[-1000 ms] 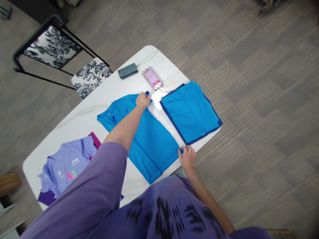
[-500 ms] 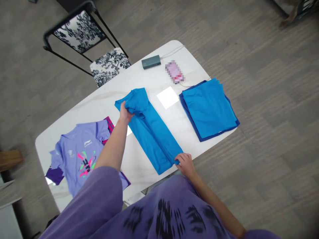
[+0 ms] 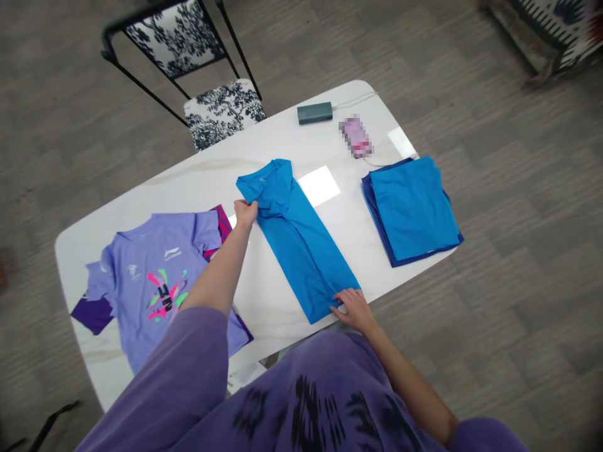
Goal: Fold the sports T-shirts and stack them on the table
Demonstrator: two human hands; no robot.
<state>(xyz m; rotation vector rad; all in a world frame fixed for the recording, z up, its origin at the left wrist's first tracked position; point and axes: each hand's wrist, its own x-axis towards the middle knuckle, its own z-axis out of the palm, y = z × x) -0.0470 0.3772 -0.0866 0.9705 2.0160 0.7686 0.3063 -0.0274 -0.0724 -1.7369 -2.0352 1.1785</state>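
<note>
A blue T-shirt, folded lengthwise into a narrow strip, lies on the white table with its collar end away from me. My left hand is closed, pinching the shirt's left edge just below the collar. At the hem end, my right hand rests on the fabric, thumb and fingers a little apart. Left of the strip a lilac T-shirt with a bright print is spread out, partly behind my left arm. Under it show bits of purple and pink-striped cloth.
Folded blue and navy clothes form a stack at the table's right end. Beyond are a dark green power bank and a blurred pink phone with cables. A patterned chair stands at the far side of the white table.
My left hand has shifted from on top of the folded sleeve area to the shirt's edge, and the collar now lies flatter. My right hand's fingers have loosened at the hem. The view has shifted slightly.
</note>
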